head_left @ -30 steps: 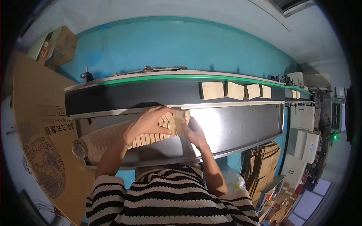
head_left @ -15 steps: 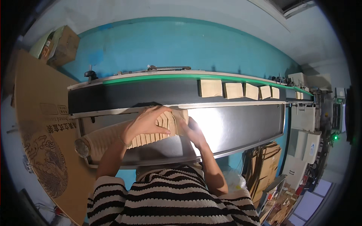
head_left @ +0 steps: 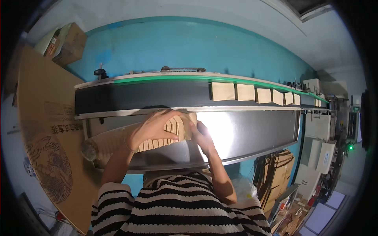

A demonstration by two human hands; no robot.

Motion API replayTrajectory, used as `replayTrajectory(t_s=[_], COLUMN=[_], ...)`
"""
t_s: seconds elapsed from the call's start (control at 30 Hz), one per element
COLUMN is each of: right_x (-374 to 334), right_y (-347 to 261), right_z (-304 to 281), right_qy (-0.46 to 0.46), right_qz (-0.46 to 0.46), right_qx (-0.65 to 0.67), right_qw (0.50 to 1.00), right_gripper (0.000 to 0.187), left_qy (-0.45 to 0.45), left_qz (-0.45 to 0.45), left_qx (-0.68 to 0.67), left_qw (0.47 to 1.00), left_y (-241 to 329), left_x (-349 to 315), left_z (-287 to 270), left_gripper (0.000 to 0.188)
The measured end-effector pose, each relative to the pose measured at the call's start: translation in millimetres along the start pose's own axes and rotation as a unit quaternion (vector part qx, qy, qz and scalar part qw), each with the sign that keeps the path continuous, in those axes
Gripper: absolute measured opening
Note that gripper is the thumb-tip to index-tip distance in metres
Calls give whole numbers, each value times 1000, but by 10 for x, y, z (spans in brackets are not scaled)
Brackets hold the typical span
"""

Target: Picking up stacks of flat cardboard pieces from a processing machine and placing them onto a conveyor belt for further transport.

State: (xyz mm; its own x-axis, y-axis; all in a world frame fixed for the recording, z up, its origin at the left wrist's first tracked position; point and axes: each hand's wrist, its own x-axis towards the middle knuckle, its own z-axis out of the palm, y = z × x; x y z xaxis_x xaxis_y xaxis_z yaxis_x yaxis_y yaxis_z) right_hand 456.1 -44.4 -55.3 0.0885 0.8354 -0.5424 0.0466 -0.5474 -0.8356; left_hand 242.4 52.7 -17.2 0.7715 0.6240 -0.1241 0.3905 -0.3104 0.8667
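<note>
A long row of folded tan paper packs (head_left: pixel 172 128) lies across the metal tray, its left part inside a clear plastic bag (head_left: pixel 89 150) with a bunched end. My left hand (head_left: pixel 152 129) wraps over the row from above, thumb on the near side and fingers at the far side. At the row's right end my right hand (head_left: pixel 201 137) is closed on a tan paper pack (head_left: pixel 189 126), its thumb against the pack's right face. Its other fingers are partly hidden.
Behind the metal tray (head_left: pixel 256 129) runs a dark conveyor belt (head_left: pixel 145 95) with a green edge strip, carrying several tan packs (head_left: pixel 223 91) on its right half. A large cardboard sheet (head_left: pixel 43 118) stands at the left. Flattened cartons (head_left: pixel 275 169) lean at the lower right.
One more tan pack shows in the row on the belt. My hands keep nearly the same hold, with the right hand's pack slightly shifted. The view has moved slightly.
</note>
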Motion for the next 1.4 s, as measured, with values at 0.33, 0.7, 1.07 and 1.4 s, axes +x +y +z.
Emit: replayTrajectory(t_s=[0.33,0.7,1.07,1.4], right_x=[-51,99,-388,-406], right_y=[-189,-383,-128,-331], right_z=[703,1123,1369,1884], right_qy=[3,99,-22,29], right_qz=[-82,-2,19,-103], right_qx=[-87,166,73,-127], right_qw=[993,981,997,986], right_gripper=[63,40,46,54], left_qy=[28,24,28,52], left_qz=[10,-43,-7,-34], left_qx=[-2,25,7,18], left_qw=[1000,998,1000,998], left_y=[-221,-302,-377,-471], left_x=[-456,-1187,-1335,-1610], left_z=[-101,-541,-565,-662], left_gripper=[80,71,69,72])
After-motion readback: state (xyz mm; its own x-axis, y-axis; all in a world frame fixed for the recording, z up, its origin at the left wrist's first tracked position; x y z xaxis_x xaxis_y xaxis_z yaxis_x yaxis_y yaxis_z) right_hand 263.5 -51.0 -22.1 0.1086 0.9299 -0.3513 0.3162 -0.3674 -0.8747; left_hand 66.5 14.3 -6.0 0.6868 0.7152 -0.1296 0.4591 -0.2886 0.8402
